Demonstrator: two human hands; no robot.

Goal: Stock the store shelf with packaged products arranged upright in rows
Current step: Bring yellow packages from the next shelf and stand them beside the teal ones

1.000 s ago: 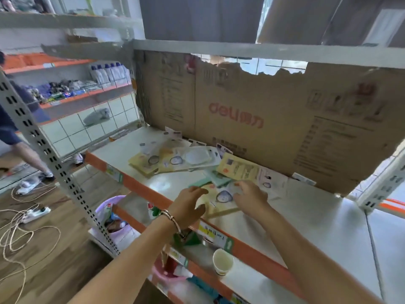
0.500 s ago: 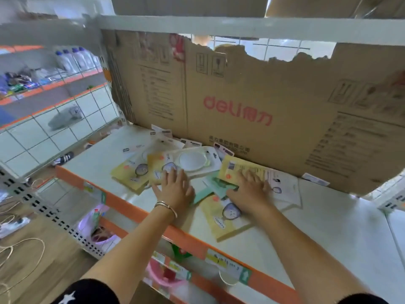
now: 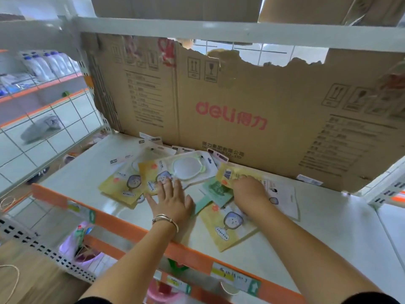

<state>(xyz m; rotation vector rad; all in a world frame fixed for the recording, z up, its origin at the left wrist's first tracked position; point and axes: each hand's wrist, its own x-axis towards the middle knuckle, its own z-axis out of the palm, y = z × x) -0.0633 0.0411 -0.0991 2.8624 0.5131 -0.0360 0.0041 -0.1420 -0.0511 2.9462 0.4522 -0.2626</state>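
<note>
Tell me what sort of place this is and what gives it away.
Most likely a small retail shop: a metal shelf with an orange front rail carrying price labels, carded packets lying loose on it, and white bottles lined up on the neighbouring rack.

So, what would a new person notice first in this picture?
A big torn cardboard sheet with red print stands at the back of the shelf. Before it, yellow packets lie flat and scattered. The left hand lies flat on one; the right hand touches another.
</note>
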